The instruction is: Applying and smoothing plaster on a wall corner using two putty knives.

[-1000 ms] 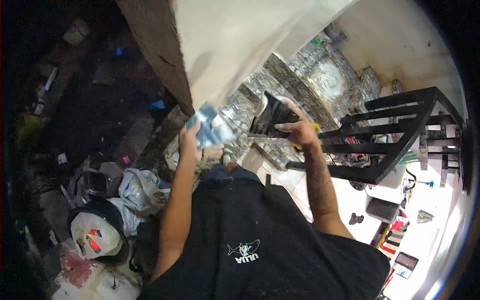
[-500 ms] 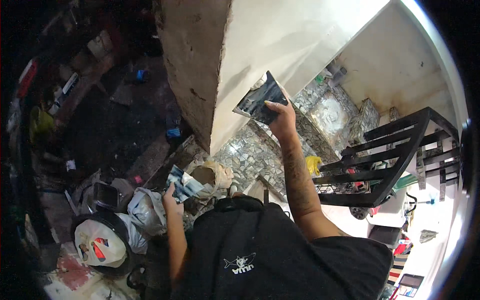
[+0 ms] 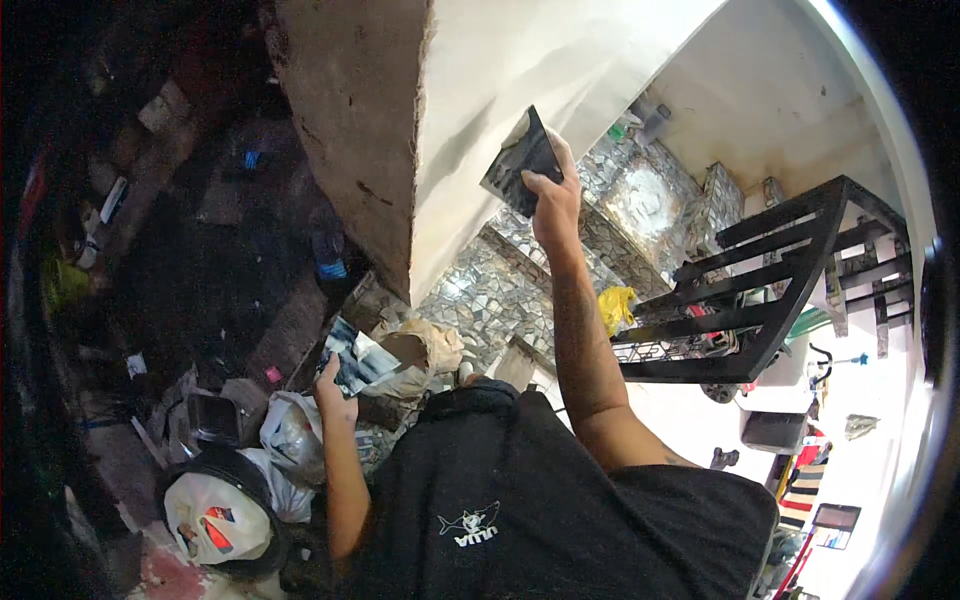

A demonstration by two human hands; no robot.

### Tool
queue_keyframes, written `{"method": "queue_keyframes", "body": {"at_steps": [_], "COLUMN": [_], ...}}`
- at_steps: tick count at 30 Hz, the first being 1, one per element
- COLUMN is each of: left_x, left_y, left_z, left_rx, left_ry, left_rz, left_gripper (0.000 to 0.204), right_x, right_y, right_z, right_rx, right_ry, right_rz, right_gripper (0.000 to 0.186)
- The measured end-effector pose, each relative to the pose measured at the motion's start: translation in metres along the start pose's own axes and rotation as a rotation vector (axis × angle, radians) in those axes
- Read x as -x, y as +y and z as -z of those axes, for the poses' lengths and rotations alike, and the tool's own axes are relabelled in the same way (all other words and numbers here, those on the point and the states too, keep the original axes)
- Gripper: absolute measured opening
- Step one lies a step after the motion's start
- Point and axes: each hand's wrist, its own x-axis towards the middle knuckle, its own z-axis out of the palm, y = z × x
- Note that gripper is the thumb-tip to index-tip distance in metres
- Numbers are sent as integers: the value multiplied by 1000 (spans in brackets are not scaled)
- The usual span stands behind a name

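Against white wall (image 3: 520,70): right hand (image 3: 553,195) grips trowel (image 3: 520,160); left hand (image 3: 335,385) grips half-hidden board (image 3: 358,360)

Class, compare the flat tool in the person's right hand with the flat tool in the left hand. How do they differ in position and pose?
The right hand's tool is raised high against the white wall; the left hand's tool is held low, away from the wall, above the bags on the floor. The right arm is stretched out; the left arm is bent. The right hand's tool looks dark grey, the left hand's paler and smeared. Both are flat blades gripped by one hand.
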Motion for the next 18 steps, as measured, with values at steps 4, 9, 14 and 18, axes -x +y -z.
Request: {"method": "queue_keyframes", "body": {"at_steps": [4, 9, 14, 18], "left_x": [2, 7, 31, 37], "left_y": [11, 9, 14, 13], "left_z": [2, 23, 2, 1], "left_rx": [-16, 1, -34, -49], "left_ry": [-43, 92, 226, 228], "left_rz": [-24, -37, 86, 80], "left_gripper": [22, 24, 29, 31], "right_x": [-13, 6, 35, 59], "right_y": [9, 24, 19, 19], "right_z": [-14, -80, -129, -142], "right_rx": [183, 673, 847, 855], "right_ry": [-55, 144, 303, 281], "right_rz": [75, 191, 306, 384], "right_gripper": [53, 57, 67, 72]}}
